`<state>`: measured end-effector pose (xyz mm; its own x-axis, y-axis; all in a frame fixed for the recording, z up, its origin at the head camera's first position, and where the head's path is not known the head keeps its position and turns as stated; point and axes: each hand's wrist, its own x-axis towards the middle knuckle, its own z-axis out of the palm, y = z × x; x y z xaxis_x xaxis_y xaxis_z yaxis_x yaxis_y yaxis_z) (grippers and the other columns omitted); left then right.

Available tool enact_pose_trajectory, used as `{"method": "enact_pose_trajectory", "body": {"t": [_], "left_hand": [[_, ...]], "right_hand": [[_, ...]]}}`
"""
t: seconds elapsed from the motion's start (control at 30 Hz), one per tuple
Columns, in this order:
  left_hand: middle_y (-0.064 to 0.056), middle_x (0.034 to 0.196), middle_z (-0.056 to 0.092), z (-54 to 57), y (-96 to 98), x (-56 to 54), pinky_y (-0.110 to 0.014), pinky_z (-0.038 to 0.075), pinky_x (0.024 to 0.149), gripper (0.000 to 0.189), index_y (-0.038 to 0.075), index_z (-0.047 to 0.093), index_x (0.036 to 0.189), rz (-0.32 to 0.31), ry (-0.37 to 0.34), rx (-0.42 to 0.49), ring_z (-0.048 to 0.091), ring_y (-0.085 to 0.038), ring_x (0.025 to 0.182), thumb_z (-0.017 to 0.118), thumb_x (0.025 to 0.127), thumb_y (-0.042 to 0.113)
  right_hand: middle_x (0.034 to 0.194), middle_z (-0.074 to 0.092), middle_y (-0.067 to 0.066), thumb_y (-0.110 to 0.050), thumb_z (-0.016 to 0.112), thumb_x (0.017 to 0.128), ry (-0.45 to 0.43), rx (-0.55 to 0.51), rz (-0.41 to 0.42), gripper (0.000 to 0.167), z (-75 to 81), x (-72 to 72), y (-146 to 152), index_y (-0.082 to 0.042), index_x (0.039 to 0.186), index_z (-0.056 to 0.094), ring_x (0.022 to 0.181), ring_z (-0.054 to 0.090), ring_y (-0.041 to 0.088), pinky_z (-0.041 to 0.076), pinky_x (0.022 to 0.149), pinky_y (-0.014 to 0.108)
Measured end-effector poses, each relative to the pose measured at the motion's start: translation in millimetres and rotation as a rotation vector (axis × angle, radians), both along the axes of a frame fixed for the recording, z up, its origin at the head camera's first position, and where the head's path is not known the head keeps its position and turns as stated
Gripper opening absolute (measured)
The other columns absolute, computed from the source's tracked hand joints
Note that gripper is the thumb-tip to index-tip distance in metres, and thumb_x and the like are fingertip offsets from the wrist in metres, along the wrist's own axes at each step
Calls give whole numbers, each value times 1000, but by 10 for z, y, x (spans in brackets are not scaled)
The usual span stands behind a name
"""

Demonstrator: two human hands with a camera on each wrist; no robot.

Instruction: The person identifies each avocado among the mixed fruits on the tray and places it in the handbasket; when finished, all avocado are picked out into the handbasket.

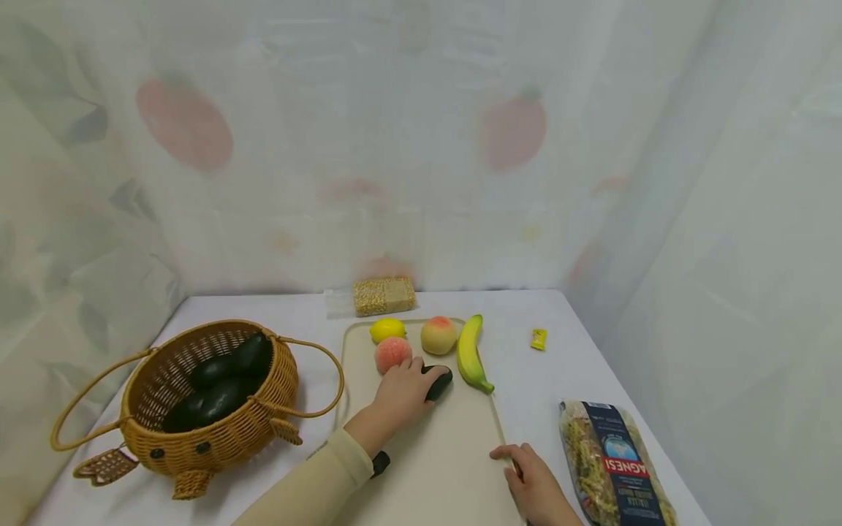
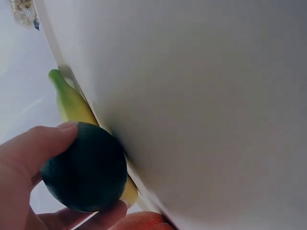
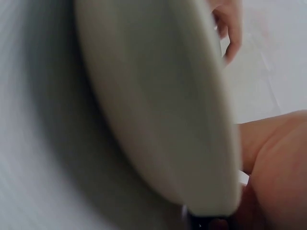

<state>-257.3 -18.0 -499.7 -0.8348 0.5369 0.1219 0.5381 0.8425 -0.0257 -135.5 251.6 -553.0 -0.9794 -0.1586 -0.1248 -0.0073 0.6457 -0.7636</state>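
Over the beige tray (image 1: 447,453), my left hand (image 1: 404,391) holds a dark green avocado (image 1: 439,383). In the left wrist view the avocado's rounded end (image 2: 86,167) shows between the thumb and the fingers. A pink peach (image 1: 392,353) lies beside this hand, with a lemon (image 1: 387,330) and a yellow-pink peach (image 1: 438,335) farther back. Along the tray's right edge lies a banana (image 1: 471,354). My right hand (image 1: 534,483) rests at the tray's right rim, fingers loosely bent. Its wrist view shows the pale rim (image 3: 206,120) large and blurred.
At the left stands a wicker basket (image 1: 276,380) with several dark green avocados (image 1: 226,398). A bag of yellow grains (image 1: 384,296) lies behind the tray. Right of it are a small yellow packet (image 1: 539,339) and a bag of pasta (image 1: 618,467). Pale curtains surround the table (image 1: 526,314).
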Motion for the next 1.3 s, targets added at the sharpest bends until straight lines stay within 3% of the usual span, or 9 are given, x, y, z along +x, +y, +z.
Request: {"method": "enact_pose_trajectory", "body": {"t": [0.13,0.27,0.47,0.6,0.83,1.07,1.3], "left_hand": [[-9,113,60,-22,-96,50,-38,53,80,64,34,55,146,-11,-1,45,61,-25,99,84,89,44],[-11,117,61,64,-193,112,-41,54,82,64,34,55,145,-3,2,99,62,-26,98,84,89,43],[-8,117,62,359,-336,203,-37,53,64,63,31,61,142,0,55,222,62,-23,82,88,85,36],[-8,119,65,615,-451,237,-37,53,62,65,31,60,144,8,124,264,63,-23,76,87,86,39],[-14,123,63,966,-756,306,-43,56,65,70,32,56,150,122,130,301,66,-29,79,86,87,42],[-17,129,62,1109,-1029,378,-41,56,59,75,31,52,153,242,96,338,68,-30,79,87,87,41],[-21,132,61,1201,-1318,499,-44,57,62,77,30,49,156,330,100,373,67,-31,82,86,89,37]], "right_hand": [[82,41,4,4,61,99,1,9,12,29,-24,13,-4,-13,119,72,64,37,16,35,57,28],[82,42,4,5,61,100,0,7,9,29,-7,29,-5,-13,120,71,65,37,16,35,58,28],[82,42,3,5,61,100,8,15,12,29,11,49,-14,-13,120,71,64,37,15,35,57,28],[82,41,4,5,61,100,0,16,0,29,26,47,-32,-13,121,71,65,37,15,35,57,28],[83,41,4,6,61,99,15,6,-9,29,44,24,-74,-12,120,71,67,38,15,36,58,28],[82,41,4,8,61,98,14,22,-35,31,50,17,-65,-13,118,72,67,37,17,35,59,29],[82,41,4,8,61,99,-2,25,-54,31,79,27,-78,-13,117,72,67,37,18,35,59,29]]}}
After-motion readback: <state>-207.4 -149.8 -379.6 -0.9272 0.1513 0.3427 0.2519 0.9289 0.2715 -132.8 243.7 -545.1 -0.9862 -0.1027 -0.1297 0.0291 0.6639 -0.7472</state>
